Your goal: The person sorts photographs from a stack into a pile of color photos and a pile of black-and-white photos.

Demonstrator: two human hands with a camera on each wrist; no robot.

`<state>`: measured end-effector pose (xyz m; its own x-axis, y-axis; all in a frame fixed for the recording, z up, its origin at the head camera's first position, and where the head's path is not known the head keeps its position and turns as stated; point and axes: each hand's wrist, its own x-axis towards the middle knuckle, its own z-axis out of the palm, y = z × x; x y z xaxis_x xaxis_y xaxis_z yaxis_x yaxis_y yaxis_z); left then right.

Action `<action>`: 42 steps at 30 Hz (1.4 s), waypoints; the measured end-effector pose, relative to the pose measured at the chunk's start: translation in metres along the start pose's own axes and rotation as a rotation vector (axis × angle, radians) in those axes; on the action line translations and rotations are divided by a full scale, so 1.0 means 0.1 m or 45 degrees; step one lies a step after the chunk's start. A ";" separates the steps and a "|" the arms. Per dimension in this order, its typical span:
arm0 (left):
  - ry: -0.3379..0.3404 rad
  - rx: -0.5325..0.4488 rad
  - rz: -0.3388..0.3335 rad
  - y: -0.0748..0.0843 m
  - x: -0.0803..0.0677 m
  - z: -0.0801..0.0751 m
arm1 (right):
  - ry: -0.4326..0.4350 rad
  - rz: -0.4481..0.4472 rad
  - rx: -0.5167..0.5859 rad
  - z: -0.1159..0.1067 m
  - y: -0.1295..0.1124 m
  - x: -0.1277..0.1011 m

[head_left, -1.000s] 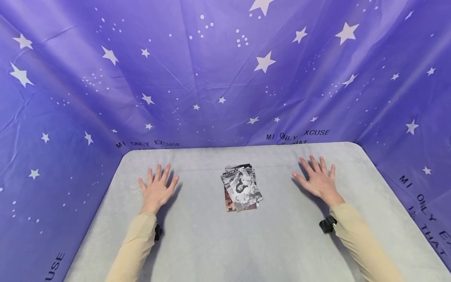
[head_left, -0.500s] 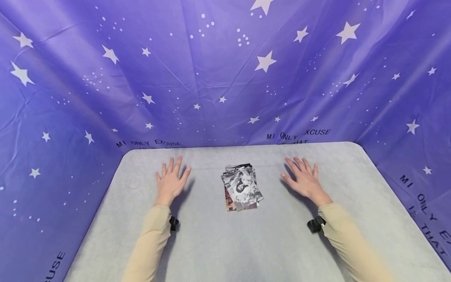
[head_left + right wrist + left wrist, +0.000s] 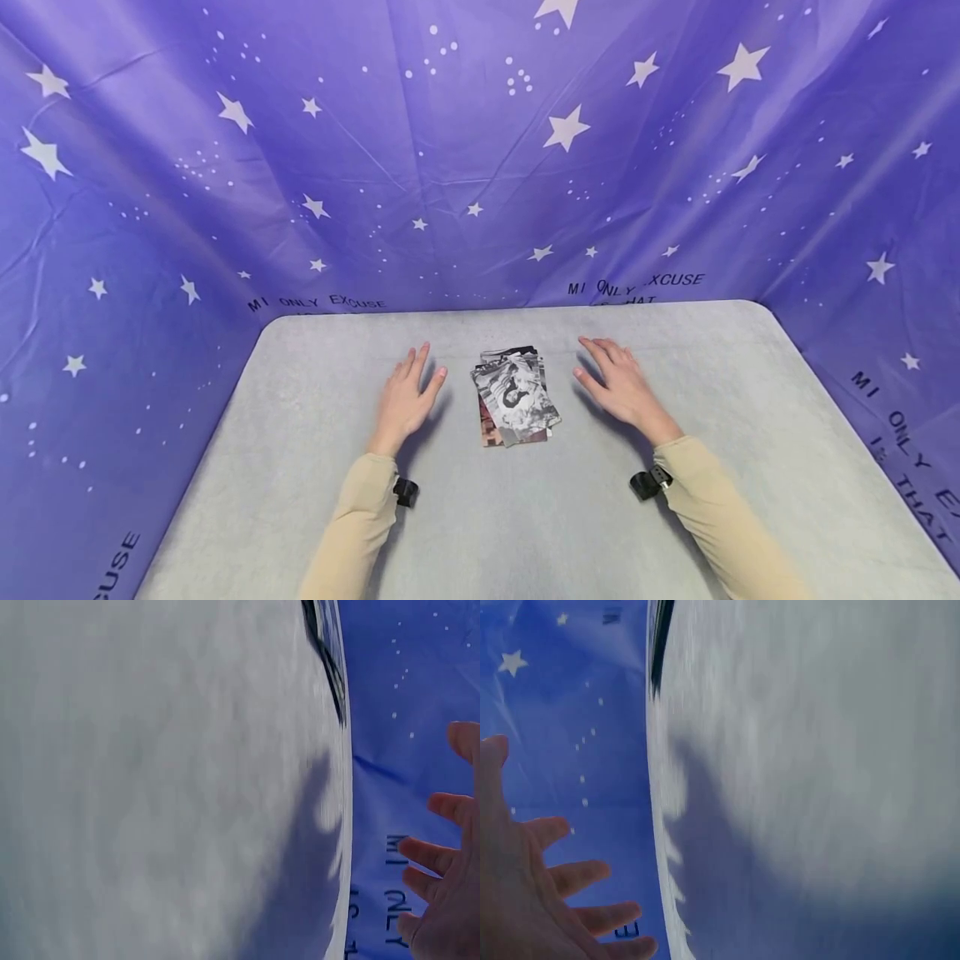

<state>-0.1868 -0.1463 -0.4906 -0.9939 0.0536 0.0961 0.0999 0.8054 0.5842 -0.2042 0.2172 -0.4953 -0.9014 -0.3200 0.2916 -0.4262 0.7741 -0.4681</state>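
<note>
A loose stack of printed photos or cards lies on the grey table, a black-and-white picture on top and a reddish one showing beneath. To its left my left hand hovers above the surface, fingers extended and thumb apart, holding nothing. On the other side my right hand is also raised with fingers spread and nothing in it. Both palms partly face the stack, and neither hand touches it. The wrist views catch the stack edge-on: the pile in the left one, the same pile in the right one.
The grey table has rounded far corners. A purple-blue curtain with white stars and black lettering surrounds its back and sides. Each wrist wears a black device, such as the right wrist's camera.
Both hands have moved inward from the sides toward the stack, the left hand to the right and the right hand to the left. The stack stays where it was.
</note>
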 end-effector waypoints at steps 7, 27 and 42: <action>-0.018 -0.185 0.066 0.21 -0.10 0.19 | -0.001 -0.007 0.131 0.11 -0.14 -0.02; -0.109 -0.387 0.182 0.46 -0.31 0.40 | -0.013 0.027 0.410 0.44 -0.44 -0.06; -0.140 -0.609 0.238 0.40 -0.21 0.50 | 0.108 0.076 0.708 0.55 -0.54 -0.08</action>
<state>-0.1646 -0.0857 -0.5089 -0.9535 0.2532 0.1634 0.2601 0.4182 0.8703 -0.1781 0.1475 -0.5185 -0.9256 -0.2216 0.3068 -0.3715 0.3774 -0.8482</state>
